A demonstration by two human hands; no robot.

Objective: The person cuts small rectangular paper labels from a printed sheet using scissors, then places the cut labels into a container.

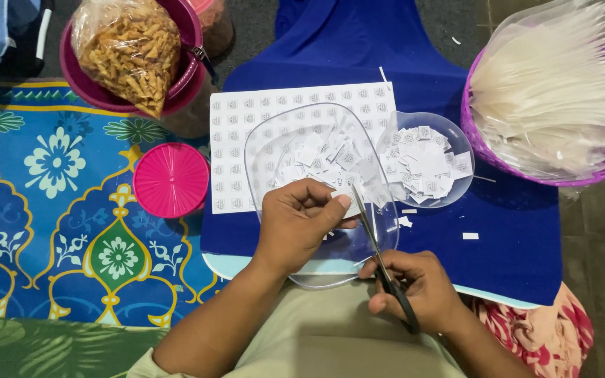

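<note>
Right hand (420,290) is closed around the black handles of the scissors (378,248), blades angled up and away toward the left hand (297,222). Left hand is pinched shut on a small white paper strip (349,202), held just above the clear plastic tray (281,147), at the blade tips. Cut label squares (320,157) lie heaped in that tray; more fill the round clear bowl (456,140) just beside it to the right. An uncut printed label sheet (239,119) lies beneath the tray on the blue cloth (512,238).

Risk: the left fingertips sit very near the blades, so a slip could nick them. Loose cut pieces (470,236) already lie on the cloth outside the containers; further pieces could scatter likewise. Farther off: pink lid (171,180), bagged snacks (129,49), basket of clear sleeves (554,91).
</note>
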